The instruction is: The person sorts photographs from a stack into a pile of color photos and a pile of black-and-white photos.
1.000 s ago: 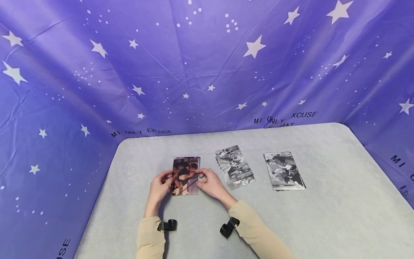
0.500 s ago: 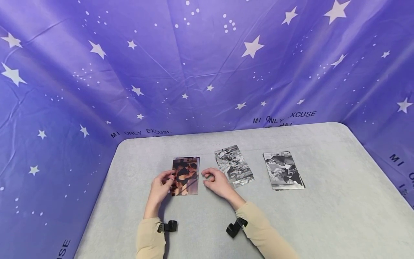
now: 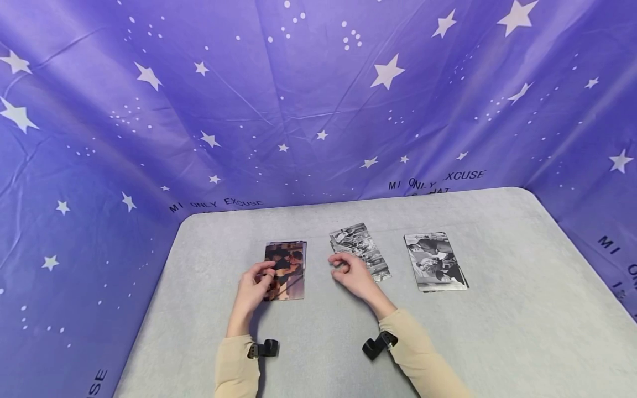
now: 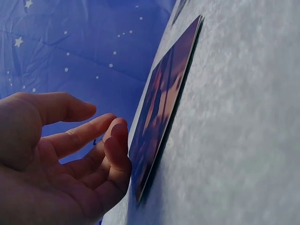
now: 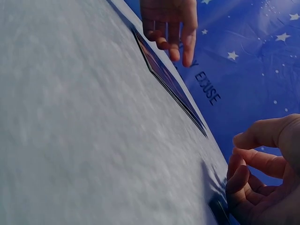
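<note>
A small stack of colour photos (image 3: 292, 279) lies on the grey table, its top print dark and reddish. Over its left edge is my left hand (image 3: 255, 284), fingers loosely bent and thumb apart from them; the left wrist view shows nothing between them. My right hand (image 3: 355, 276) is above the near left part of a slanted pile of black-and-white photos (image 3: 362, 249), hiding its lower corner. In the right wrist view the right hand (image 5: 265, 168) has relaxed, curved fingers and holds nothing.
A second pile of black-and-white photos (image 3: 437, 262) lies at the right, squared but slightly offset underneath. The grey table (image 3: 497, 331) has a rounded far edge against a purple star-patterned curtain (image 3: 298, 110). Each sleeve carries a black wrist camera (image 3: 380, 345).
My right hand has let go of the colour photos' right edge and moved right, over the slanted pile. The left hand has lifted slightly and shifted a little right over the colour photos.
</note>
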Tool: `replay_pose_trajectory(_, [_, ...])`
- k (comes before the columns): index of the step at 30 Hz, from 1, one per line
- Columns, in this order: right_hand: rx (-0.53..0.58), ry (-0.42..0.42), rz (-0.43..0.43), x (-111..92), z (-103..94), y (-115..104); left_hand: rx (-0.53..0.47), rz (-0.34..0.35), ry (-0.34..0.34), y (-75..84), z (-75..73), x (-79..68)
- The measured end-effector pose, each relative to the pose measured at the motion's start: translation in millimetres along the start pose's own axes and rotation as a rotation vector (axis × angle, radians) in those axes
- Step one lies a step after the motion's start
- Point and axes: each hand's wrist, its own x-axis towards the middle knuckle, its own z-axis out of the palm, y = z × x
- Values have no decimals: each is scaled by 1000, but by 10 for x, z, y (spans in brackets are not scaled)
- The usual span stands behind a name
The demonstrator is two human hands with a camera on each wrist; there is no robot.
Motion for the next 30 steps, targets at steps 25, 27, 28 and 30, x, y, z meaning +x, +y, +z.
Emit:
replay_pose_trajectory(25, [-38,110,50,-26,-565,168,-95,106,-80,93,461,7])
replay_pose_trajectory(27, [-39,119,63,-27,-611,174,-104,107,-86,105,500,9])
replay_pose_trajectory(28, [-40,123,69,-27,-634,178,-112,107,-92,108,522,10])
replay_pose_trajectory(30, [-46,133,83,-28,-672,188,-130,115,-105,110,571,13])
